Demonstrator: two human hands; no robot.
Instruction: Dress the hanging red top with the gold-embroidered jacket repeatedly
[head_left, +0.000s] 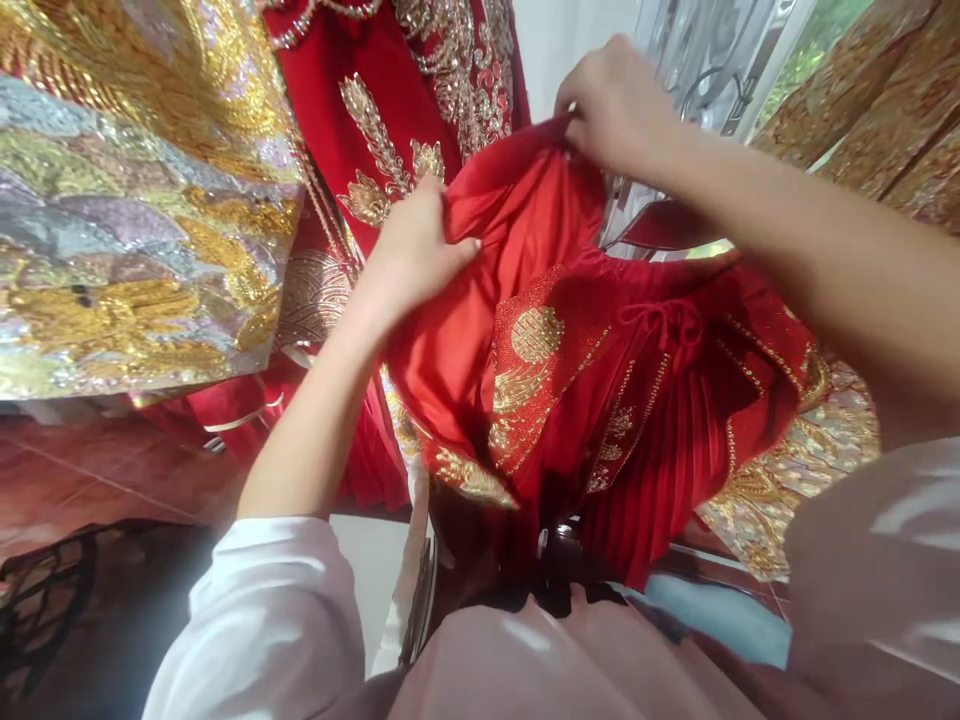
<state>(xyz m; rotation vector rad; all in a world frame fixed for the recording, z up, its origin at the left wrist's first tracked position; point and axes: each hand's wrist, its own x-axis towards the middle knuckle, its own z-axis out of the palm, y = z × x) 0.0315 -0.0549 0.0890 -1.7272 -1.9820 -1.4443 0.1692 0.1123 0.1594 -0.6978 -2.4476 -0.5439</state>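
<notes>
A red jacket [487,300] with a smooth bright lining spreads out between my hands, its gold-embroidered panel [538,335] showing below. My left hand [416,245] holds the jacket's left side, thumb over the lining and the other fingers hidden behind the cloth. Higher up, my right hand [619,110] pinches the jacket's upper edge. Beside the lining hangs a red pleated skirt [637,470] with a tied cord bow [664,322] at its waist and gold-trimmed panels.
A sequined gold and silver garment [135,230] hangs at the left. Behind my left hand is a red beaded dress [322,100]. Gold patterned cloth [862,110] hangs at the upper right, near clear plastic covers [690,50]. A reddish tiled floor [82,470] shows lower left.
</notes>
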